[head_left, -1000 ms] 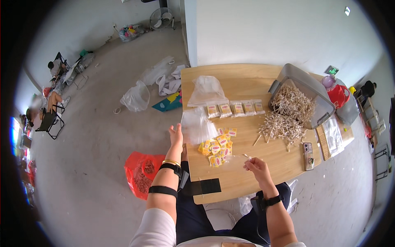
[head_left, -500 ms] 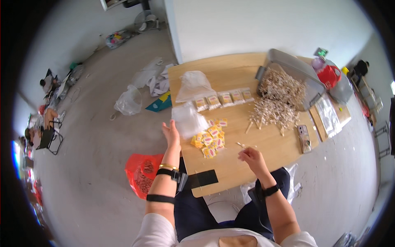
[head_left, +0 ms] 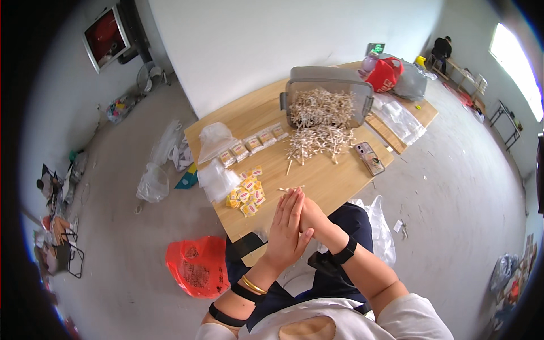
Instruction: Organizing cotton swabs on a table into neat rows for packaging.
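My left hand (head_left: 286,226) and my right hand (head_left: 315,218) are pressed together above the table's near edge. The left fingers are stretched out flat along the right hand. Most of the right fingers are hidden behind them, so whether anything lies between the palms does not show. Just beyond the fingertips, a few cotton swabs (head_left: 296,187) lie on the wooden table (head_left: 272,170). Left of my hands is a heap of small yellow-and-white printed cards (head_left: 247,194), beside a stack of clear plastic bags (head_left: 218,180). A large pile of cotton swabs (head_left: 320,141) spills from a tipped grey plastic bin (head_left: 328,79).
Several filled packets (head_left: 252,143) stand in a row. A phone (head_left: 369,158) lies at the right edge, near clear plastic sheets (head_left: 399,122) and a red bag (head_left: 385,75). On the floor sits a red plastic bag (head_left: 198,266). Another person (head_left: 442,48) sits far right.
My left hand has come away from the plastic bags and moved right to meet my right hand. The right hand has turned inward against it. The whole view has swung to the right.
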A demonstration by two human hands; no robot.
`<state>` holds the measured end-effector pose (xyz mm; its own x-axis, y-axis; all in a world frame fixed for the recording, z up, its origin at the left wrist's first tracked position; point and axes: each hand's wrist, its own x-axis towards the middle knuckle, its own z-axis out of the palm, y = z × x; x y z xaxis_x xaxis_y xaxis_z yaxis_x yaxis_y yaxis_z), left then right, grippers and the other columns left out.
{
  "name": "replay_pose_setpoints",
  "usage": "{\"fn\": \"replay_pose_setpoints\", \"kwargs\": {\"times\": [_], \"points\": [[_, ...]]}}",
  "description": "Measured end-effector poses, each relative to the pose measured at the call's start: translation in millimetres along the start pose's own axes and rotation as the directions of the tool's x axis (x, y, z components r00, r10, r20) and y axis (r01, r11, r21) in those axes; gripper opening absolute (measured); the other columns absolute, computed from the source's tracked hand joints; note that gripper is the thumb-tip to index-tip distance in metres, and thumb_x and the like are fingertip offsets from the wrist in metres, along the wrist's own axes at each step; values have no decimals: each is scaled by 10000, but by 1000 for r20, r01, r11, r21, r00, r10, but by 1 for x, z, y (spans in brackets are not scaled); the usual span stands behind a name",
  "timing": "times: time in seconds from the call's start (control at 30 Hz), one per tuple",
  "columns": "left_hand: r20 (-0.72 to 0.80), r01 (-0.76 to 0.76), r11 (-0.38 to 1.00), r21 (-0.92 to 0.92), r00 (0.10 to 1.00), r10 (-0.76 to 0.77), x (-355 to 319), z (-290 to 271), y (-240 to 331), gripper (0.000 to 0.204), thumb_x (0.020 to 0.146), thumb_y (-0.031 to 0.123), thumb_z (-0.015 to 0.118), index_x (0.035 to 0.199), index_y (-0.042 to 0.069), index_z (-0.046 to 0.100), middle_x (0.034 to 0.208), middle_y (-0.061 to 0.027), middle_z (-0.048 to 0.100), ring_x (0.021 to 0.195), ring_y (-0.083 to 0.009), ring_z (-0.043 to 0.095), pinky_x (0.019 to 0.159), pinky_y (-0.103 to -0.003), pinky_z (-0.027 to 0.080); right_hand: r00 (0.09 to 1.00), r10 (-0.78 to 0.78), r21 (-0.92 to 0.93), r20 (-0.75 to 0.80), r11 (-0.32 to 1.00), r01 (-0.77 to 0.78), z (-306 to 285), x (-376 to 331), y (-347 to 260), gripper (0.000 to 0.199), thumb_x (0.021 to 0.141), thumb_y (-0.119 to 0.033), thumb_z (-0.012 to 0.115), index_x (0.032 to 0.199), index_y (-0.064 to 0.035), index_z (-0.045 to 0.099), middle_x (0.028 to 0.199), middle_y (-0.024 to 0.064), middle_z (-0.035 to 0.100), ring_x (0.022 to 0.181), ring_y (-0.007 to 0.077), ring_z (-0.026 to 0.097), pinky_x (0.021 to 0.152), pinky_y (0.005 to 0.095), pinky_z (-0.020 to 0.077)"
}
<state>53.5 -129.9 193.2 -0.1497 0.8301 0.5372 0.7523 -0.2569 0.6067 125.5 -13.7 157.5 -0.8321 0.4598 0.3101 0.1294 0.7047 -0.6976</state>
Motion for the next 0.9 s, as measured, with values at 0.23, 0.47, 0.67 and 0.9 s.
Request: {"fn": "replay_pose_setpoints", "kwargs": {"times": [0.23, 0.47, 0.67, 0.9], "points": [[-83, -160, 980, 115, 982, 170, 15, -11, 55, 497, 969, 305, 465, 1325, -32, 549, 1345, -209, 577, 1294, -412, 504, 1136, -520, 332, 997, -79, -165, 23, 983, 82, -12, -31, -13, 301, 885, -219, 590, 1136, -53, 608, 1032, 165, 663, 935, 357, 639, 786, 436, 523], [417, -75, 982, 173, 909, -4, 35, -8, 93, 348, 943, 275, 472, 908, 36, 722, 902, -146, 725, 938, -351, 681, 902, -437, 496, 950, -304, -247, -65, 928, 280, 6, -60, -7, 281, 886, -198, 594, 1134, -67, 601, 1075, 127, 642, 1003, 331, 610, 861, 425, 488], [552, 256, 965, -62, 814, -181, 44, -17, 70, 419, 1008, 318, 425, 992, 21, 720, 1022, -178, 724, 988, -352, 673, 881, -400, 498, 868, -482, -331, -118, 844, 423, 18, -77, 3, 266, 887, -181, 597, 1133, -79, 595, 1112, 94, 625, 1061, 309, 585, 926, 415, 458], [141, -244, 960, 136, 964, 225, 6, 20, 102, 291, 949, 250, 492, 1025, 77, 714, 1052, -125, 715, 1029, -322, 660, 952, -464, 471, 928, -370, -296, 50, 882, 367, -23, -65, -27, 155, 880, -190, 588, 1027, -142, 599, 1057, 38, 600, 1052, 259, 569, 910, 391, 436]]}}
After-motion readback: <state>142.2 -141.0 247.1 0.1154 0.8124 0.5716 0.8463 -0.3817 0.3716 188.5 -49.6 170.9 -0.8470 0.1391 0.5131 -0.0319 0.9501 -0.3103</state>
